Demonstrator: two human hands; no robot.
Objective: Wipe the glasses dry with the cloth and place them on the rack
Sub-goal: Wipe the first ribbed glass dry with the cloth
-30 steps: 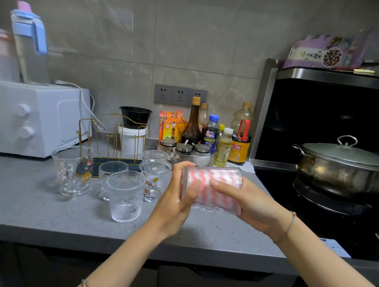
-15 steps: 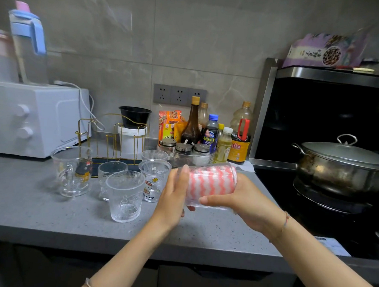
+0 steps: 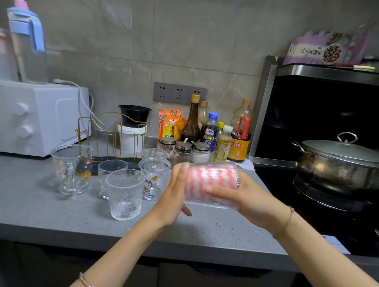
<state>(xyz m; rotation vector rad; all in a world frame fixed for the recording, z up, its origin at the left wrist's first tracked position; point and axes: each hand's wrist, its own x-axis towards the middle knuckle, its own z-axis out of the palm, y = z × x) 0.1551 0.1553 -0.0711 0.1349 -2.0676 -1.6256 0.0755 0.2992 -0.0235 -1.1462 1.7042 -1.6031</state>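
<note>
My right hand (image 3: 252,202) grips a ribbed clear glass (image 3: 211,202) that lies on its side above the counter. A pink and white striped cloth (image 3: 212,178) fills the inside of it. My left hand (image 3: 173,195) lies flat against the glass's open mouth with a finger straight up along the rim; the other fingers are hidden. To the left stand several glasses: a ribbed one (image 3: 124,194), a cartoon-print one (image 3: 154,180), a handled mug (image 3: 71,169). The gold wire rack (image 3: 115,136) stands behind them with nothing on its posts.
A white toaster oven (image 3: 30,116) sits at the far left. Condiment bottles (image 3: 207,131) and jars line the wall behind the glass. A lidded pot (image 3: 342,163) sits on the stove to the right. The counter's front edge (image 3: 134,236) is near my forearms.
The glass has risen a little and turned in my right hand. My left fingers, earlier curled into the mouth, now lie flat against it.
</note>
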